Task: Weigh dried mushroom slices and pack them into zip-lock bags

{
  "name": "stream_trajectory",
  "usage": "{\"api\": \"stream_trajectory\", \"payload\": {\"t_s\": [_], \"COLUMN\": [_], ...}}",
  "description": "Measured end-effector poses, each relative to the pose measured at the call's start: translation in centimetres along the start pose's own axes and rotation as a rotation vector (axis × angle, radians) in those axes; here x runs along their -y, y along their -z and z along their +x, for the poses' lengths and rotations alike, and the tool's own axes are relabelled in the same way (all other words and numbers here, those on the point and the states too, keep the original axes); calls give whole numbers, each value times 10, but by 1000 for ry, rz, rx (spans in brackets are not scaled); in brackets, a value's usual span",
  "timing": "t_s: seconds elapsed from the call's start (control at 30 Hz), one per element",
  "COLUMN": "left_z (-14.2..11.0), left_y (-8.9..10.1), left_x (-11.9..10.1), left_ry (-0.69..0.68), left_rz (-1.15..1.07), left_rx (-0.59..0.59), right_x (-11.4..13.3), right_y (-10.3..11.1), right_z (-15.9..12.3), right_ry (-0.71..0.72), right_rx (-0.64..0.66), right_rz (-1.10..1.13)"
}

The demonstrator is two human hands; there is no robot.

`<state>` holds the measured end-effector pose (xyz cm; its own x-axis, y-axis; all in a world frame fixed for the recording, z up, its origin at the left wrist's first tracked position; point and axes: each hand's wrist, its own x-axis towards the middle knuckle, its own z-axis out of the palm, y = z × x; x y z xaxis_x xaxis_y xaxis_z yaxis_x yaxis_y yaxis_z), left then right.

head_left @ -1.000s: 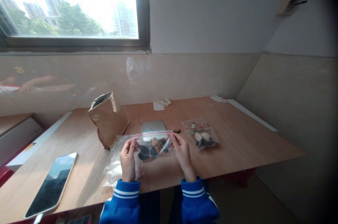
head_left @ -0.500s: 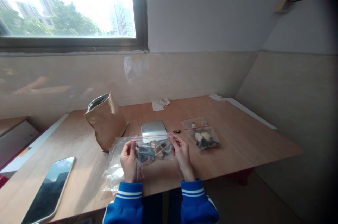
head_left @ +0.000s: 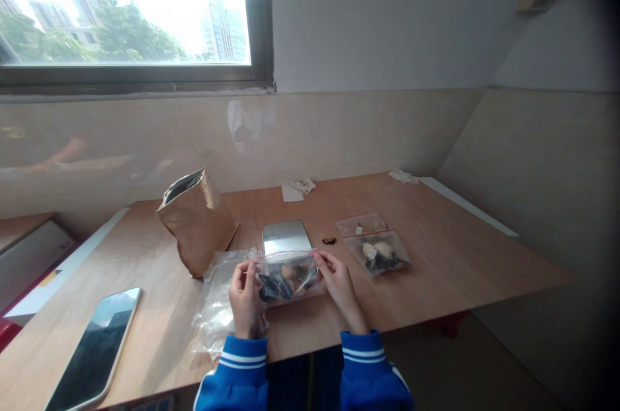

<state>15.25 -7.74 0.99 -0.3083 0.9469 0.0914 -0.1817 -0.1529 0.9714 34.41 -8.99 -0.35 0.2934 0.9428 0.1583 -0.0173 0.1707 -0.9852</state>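
Note:
Between my hands is a clear zip bag (head_left: 285,282) with a red seal line, holding brown and dark dried pieces. My left hand (head_left: 245,298) pinches its left upper corner; my right hand (head_left: 339,285) pinches the right upper corner near the seal. Under and beside my left hand lie crumpled clear plastic bags (head_left: 216,314). Just behind the held bag is a flat silver-topped device (head_left: 287,236), partly covered by it. A small dark dried piece (head_left: 329,240) lies to its right.
Filled zip bags (head_left: 380,251) lie overlapped to the right on the wooden table (head_left: 445,249). An open brown paper bag (head_left: 198,223) stands at the left, and a phone (head_left: 94,349) lies near the front left edge. Crumpled tissue (head_left: 303,187) and a white card (head_left: 291,194) are at the back.
The held bag has shifted slightly right and its contents have moved about inside. Both hands keep their grip at its corners. The view has turned slightly.

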Motion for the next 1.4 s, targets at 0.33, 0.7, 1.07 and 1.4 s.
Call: {"api": "stream_trajectory", "payload": {"t_s": [0.33,0.7,1.07,1.4], "left_z": [2,-2,0,-5], "left_y": [2,2,6,5], "left_x": [-1,-4,5,4], "left_ry": [-12,-41,-237,-199], "left_rz": [51,154,384,295], "left_rx": [9,-8,-83,4], "right_x": [-4,-4,0,-1], "right_y": [3,3,9,-1], "right_z": [1,2,0,-2], "right_ry": [79,72,156,98], "right_rx": [-53,-59,-98,-124], "right_rz": [-36,-22,-168,1]}}
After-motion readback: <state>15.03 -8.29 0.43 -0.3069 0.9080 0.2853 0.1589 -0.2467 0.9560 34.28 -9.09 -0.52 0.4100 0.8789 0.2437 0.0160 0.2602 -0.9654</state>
